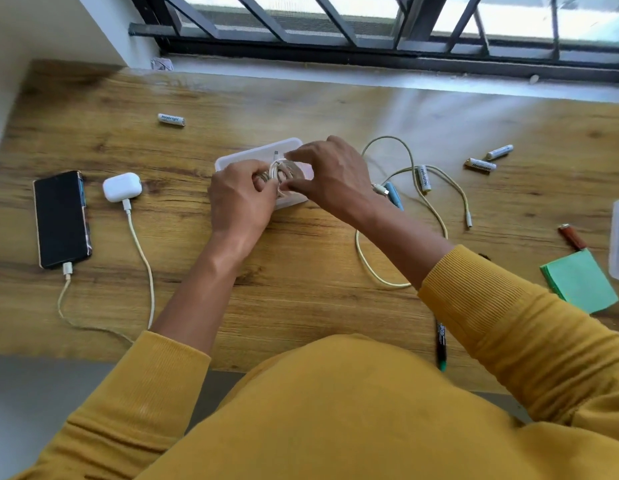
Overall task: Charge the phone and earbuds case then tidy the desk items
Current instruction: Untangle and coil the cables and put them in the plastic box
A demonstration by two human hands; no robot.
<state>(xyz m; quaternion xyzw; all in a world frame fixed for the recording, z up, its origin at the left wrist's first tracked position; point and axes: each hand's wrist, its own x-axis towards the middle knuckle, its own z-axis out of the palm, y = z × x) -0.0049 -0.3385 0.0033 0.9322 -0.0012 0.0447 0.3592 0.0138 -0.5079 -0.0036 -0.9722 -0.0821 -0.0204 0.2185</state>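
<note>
Left hand (240, 199) grips a coiled white cable (278, 169); right hand (330, 178) pinches its loops, directly above a clear plastic container (231, 161) on the counter (301, 265).

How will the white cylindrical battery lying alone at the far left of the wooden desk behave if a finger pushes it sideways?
The white cylindrical battery would probably roll, since it lies on its round side on the flat wooden desk. It looks small, so it is likely light to lift. Its smooth casing may slip in a loose pinch.
</note>
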